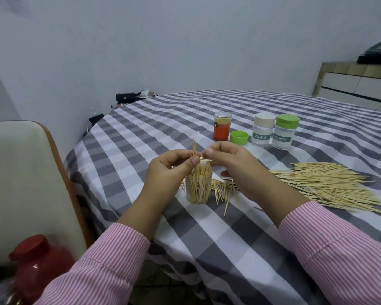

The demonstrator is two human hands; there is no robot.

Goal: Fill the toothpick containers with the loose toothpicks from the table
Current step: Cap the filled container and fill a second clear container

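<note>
A clear open toothpick container (199, 188) stands upright on the checked tablecloth (218, 234), packed with toothpicks that stick out of its mouth. My left hand (169, 166) pinches a small bunch of toothpicks (194, 148) upright just above the container. My right hand (227, 159) is beside it, fingers curled, fingertips pinching at toothpicks over the container's mouth. A big pile of loose toothpicks (330, 183) lies to the right, and a smaller scatter (224, 190) lies next to the container.
Farther back stand an orange container (222, 128), a loose green lid (239, 137), a white-lidded container (263, 130) and a green-lidded container (284, 132). A chair back (29, 172) is at the left. A red-lidded jar (37, 258) sits low left.
</note>
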